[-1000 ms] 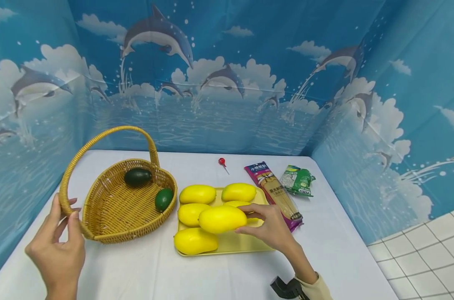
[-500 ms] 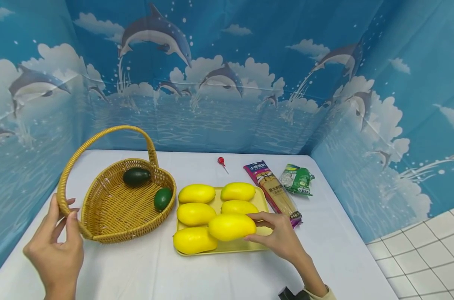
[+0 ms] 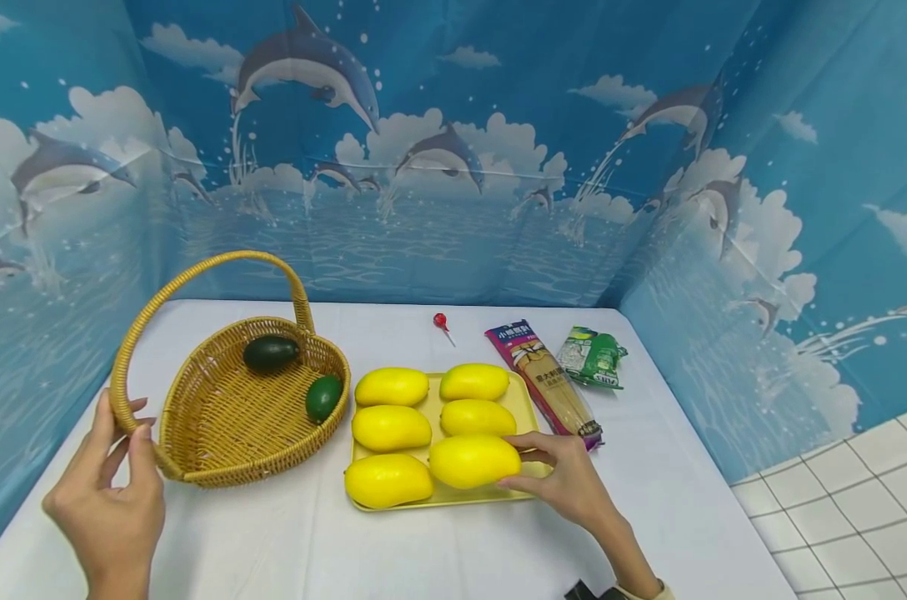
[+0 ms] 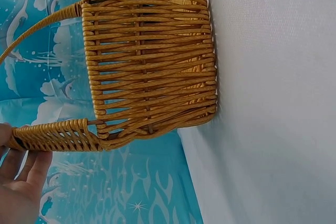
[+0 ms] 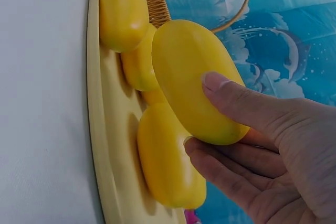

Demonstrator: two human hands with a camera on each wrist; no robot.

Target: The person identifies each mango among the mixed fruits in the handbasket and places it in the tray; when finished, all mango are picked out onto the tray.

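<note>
A yellow mango (image 3: 474, 461) is pinched at its right end by my right hand (image 3: 566, 479), over the front right part of a yellow tray (image 3: 453, 497). In the right wrist view the mango (image 5: 197, 80) hangs above the tray, apart from it. Several other mangoes, such as the front left one (image 3: 388, 481), lie on the tray in two columns. My left hand (image 3: 112, 492) holds the handle (image 3: 127, 350) of a wicker basket (image 3: 232, 475) low on its left side. Inside the basket lie a dark avocado (image 3: 271, 353) and a green avocado (image 3: 323, 398).
Behind the tray lies a red lollipop (image 3: 442, 323). Right of it are a pack of noodles (image 3: 547, 375), close to the tray's right edge, and a green snack bag (image 3: 593, 358). A dolphin-print curtain (image 3: 423, 233) stands behind and beside the white table (image 3: 273, 542).
My right hand has moved the mango right and slightly toward the front of the tray, uncovering the mango behind it. The left hand keeps its hold on the basket handle.
</note>
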